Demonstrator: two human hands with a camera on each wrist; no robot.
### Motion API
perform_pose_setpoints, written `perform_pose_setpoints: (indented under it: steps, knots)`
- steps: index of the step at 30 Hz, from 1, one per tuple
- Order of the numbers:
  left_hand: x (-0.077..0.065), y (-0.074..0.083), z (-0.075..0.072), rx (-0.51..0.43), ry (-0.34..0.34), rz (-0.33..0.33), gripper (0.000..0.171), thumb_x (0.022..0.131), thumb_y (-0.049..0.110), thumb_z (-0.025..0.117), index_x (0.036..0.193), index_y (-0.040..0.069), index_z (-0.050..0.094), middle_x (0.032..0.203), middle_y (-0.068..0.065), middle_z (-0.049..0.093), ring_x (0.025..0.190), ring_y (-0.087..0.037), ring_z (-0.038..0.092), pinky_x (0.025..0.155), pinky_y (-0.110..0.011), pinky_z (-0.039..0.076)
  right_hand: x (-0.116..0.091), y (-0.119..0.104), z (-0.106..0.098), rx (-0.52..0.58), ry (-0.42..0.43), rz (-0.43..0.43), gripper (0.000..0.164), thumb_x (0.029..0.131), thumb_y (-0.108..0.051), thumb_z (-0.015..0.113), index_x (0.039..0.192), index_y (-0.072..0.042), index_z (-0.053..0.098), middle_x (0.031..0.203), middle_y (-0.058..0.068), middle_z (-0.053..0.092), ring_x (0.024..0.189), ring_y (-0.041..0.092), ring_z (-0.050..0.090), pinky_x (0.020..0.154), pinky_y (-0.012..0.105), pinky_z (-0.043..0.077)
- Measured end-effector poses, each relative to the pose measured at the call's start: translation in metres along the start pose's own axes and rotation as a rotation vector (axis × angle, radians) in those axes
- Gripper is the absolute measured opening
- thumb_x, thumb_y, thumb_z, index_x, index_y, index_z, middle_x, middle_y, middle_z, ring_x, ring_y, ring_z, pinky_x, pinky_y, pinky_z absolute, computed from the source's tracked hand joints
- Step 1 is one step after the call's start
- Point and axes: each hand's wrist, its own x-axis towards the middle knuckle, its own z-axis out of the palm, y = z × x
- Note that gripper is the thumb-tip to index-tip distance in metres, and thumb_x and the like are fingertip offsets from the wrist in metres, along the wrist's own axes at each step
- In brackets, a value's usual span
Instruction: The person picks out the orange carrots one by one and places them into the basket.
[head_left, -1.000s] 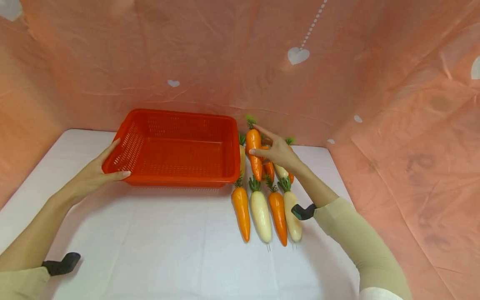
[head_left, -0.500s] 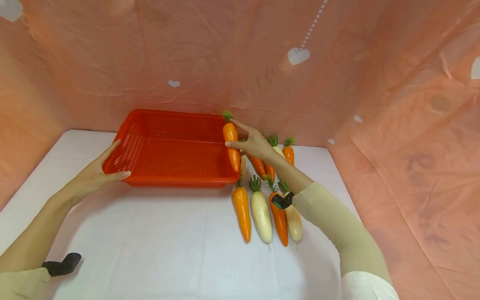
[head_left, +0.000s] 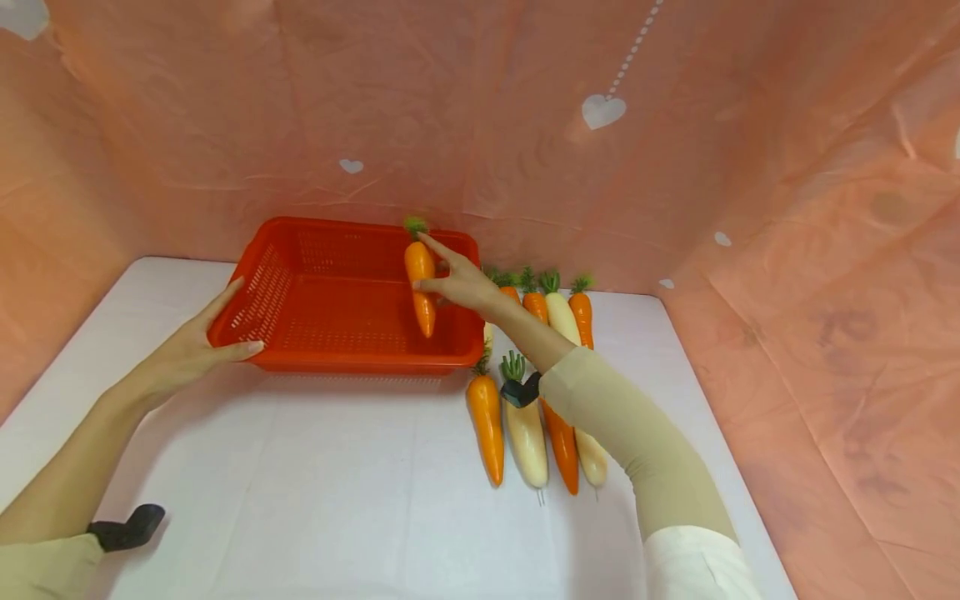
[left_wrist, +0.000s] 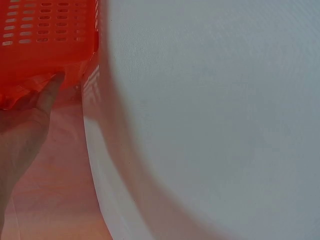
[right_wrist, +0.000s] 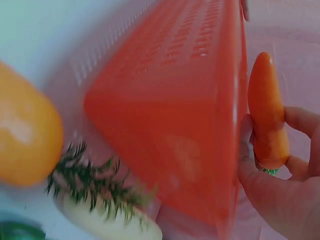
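Observation:
My right hand (head_left: 465,283) pinches an orange carrot (head_left: 421,275) with green leaves between thumb and fingers. The carrot hangs over the right part of a red plastic basket (head_left: 360,360), its tip pointing toward me. In the right wrist view the same carrot (right_wrist: 267,107) shows beyond the basket's rim, with the thumb on one side and fingers on the other. At the basket's left end my left hand (head_left: 183,350) grips the rim, thumb along the front corner. The left wrist view shows those fingers (left_wrist: 47,95) at the red rim.
Right of the basket, carrots (head_left: 487,425) and white radishes (head_left: 527,437) lie in two rows on the white table (head_left: 330,492). The forearm covers some of them. A pink cloth wall (head_left: 420,108) with white hearts rises behind the table.
My right hand has carried the carrot leftward from above the back row of vegetables to over the basket. The left hand and basket have stayed put.

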Motion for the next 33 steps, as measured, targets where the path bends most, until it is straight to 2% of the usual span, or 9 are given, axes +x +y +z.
perform_pose_setpoints:
  steps: [8,13,20,24,26,31,33]
  knots:
    - [-0.002,0.000,0.001,-0.034,0.014,0.006,0.101,0.094,0.030,0.068,0.157,0.040,-0.010,0.165,-0.020,-0.003,0.145,-0.052,0.006,0.105,-0.078,0.014,0.017,-0.003,0.027,-0.060,-0.030,-0.020,0.086,0.090,-0.012,0.074,0.159,-0.026,0.025,0.130,0.013,0.058,0.088,0.021,0.064,0.083,0.040,0.059]
    - [-0.004,-0.002,0.002,-0.044,0.016,0.000,0.101,0.094,0.029,0.068,0.158,0.037,-0.009,0.165,-0.018,-0.003,0.145,-0.050,0.005,0.105,-0.078,0.014,0.029,-0.003,0.047,-0.072,-0.019,-0.029,0.086,0.087,-0.012,0.077,0.158,-0.023,0.029,0.123,0.017,0.063,0.083,0.022,0.067,0.083,0.044,0.058]
    - [-0.002,-0.003,0.004,-0.053,0.018,0.009,0.099,0.093,0.027,0.069,0.160,0.036,-0.004,0.165,-0.016,-0.002,0.146,-0.048,0.004,0.106,-0.078,0.014,0.039,-0.006,0.068,-0.134,0.006,-0.018,0.085,0.087,-0.016,0.078,0.157,-0.022,0.031,0.103,0.015,0.067,0.074,0.022,0.070,0.076,0.038,0.060]
    - [-0.002,-0.001,0.005,-0.066,0.018,0.009,0.100,0.093,0.025,0.069,0.160,0.032,-0.004,0.165,-0.017,-0.002,0.146,-0.049,0.005,0.106,-0.077,0.014,0.044,-0.009,0.080,-0.136,-0.017,0.011,0.086,0.087,-0.016,0.078,0.158,-0.021,0.028,0.098,0.013,0.067,0.077,0.025,0.071,0.074,0.034,0.060]
    - [-0.002,0.000,0.006,-0.072,0.019,0.010,0.101,0.093,0.026,0.070,0.160,0.032,-0.005,0.165,-0.017,-0.002,0.145,-0.049,0.005,0.107,-0.077,0.013,0.047,-0.010,0.087,-0.135,-0.028,0.033,0.088,0.088,-0.016,0.078,0.159,-0.020,0.027,0.102,0.014,0.067,0.081,0.026,0.070,0.073,0.031,0.059]
    - [-0.001,0.001,0.006,-0.078,0.010,0.000,0.102,0.093,0.027,0.070,0.159,0.034,-0.008,0.165,-0.017,-0.002,0.144,-0.049,0.008,0.108,-0.075,0.017,0.054,-0.011,0.104,-0.197,-0.038,0.068,0.092,0.086,-0.018,0.079,0.159,-0.023,0.024,0.131,0.012,0.058,0.099,0.020,0.063,0.080,0.025,0.053]
    - [-0.001,0.001,0.006,-0.082,0.005,-0.006,0.102,0.093,0.027,0.069,0.159,0.034,-0.008,0.165,-0.018,-0.002,0.143,-0.049,0.010,0.108,-0.074,0.019,0.058,-0.012,0.112,-0.223,-0.039,0.072,0.093,0.085,-0.019,0.080,0.159,-0.024,0.025,0.138,0.009,0.055,0.104,0.018,0.061,0.082,0.023,0.051]
